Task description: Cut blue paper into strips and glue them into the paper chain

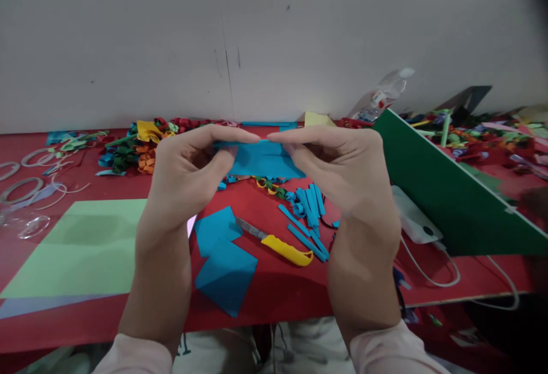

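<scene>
A piece of blue paper (265, 161) is held up above the table between both hands, with a fold along its top edge. My left hand (188, 171) pinches its left end between thumb and forefinger. On the right end, my right hand (342, 168) has the same kind of pinch, and the two forefinger tips nearly meet at the top edge. Below lie blue paper squares (226, 277), a yellow utility knife (286, 249) and several narrow blue strips (306, 240). A curled paper chain (269, 185) shows just beneath the held paper.
Light green sheets (81, 248) and tape rolls (21, 190) lie at the left. Colourful paper chains (137, 145) sit near the wall. At the right are a leaning green board (454, 191), a white power bank (415, 217) with a cable, and a plastic bottle (383, 97).
</scene>
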{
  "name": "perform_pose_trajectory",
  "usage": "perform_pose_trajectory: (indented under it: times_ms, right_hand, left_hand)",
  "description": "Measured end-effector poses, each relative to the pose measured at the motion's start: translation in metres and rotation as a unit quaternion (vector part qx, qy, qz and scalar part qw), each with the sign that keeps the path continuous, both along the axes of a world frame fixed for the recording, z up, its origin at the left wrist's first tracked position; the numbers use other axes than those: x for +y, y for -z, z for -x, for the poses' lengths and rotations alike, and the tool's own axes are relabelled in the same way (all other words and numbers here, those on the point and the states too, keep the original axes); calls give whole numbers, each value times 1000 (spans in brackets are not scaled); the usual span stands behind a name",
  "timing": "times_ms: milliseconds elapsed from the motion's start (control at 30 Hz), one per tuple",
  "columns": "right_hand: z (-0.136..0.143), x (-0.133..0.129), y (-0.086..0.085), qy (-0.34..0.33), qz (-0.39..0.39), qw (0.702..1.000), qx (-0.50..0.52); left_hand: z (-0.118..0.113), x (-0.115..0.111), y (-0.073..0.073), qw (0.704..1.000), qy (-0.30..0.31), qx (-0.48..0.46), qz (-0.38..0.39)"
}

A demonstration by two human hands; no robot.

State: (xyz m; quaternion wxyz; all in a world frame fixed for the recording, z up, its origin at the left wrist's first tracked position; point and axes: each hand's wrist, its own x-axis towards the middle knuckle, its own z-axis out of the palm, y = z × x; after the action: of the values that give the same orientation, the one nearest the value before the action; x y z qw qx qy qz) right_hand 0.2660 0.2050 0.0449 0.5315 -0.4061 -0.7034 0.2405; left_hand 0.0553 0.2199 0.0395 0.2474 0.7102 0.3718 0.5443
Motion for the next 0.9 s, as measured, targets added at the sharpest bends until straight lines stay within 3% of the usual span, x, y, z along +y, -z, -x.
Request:
perform_pose_trajectory:
  times_ms: [133,367,533,900]
  right_hand:
    - [1,-2,-3,-12,-28,999,-12]
    - [8,-2,-5,12,14,1000,15]
    - [9,3,-1,-16,23,998,48]
    - [9,5,-1,31,0,1000,-2]
  left_hand:
    - [-4,-1,-2,999,4,-34,38]
    - [-7,4,-1,999,-14,-26,41]
    - [-5,4,0,997,-4,-25,66]
    - [-14,1,0,998,-18,-32,43]
